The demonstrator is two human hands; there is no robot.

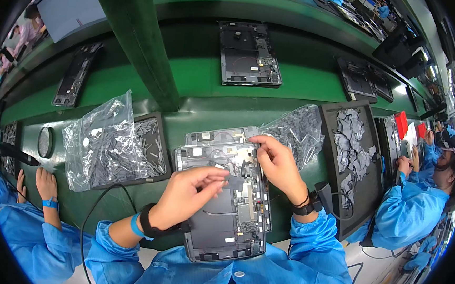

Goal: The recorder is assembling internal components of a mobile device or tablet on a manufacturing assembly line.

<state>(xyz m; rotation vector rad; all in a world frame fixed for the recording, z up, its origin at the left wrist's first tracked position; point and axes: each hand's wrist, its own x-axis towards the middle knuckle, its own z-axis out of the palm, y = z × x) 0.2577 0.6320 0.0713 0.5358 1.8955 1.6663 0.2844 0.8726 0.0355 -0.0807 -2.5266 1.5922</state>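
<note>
Left hand curled, thumb and fingertips pinched on a small dark grey piece, held just above the middle of an opened device chassis. Right hand also curled, fingertips pressed to the upper right edge of the same chassis, pinching something too small to make out. Dark band around each wrist, a blue one beside it on the left.

Chassis flat on the green worktop, directly beneath both hands, grey frame with dark panels and a thin looped cable inside. Second, similar frame just beyond it, partly tucked under its far edge.

Left of the left hand: a dark tray of small grey strips, half covered by a crumpled clear plastic bag holding more of them. Right of the right hand: another clear bag of dark bits, touching a long black tray with torn grey foil-like scraps.

Farther ahead of the hands, another opened chassis on the green belt, well apart. Co-workers in blue sleeves at far left and far right.
</note>
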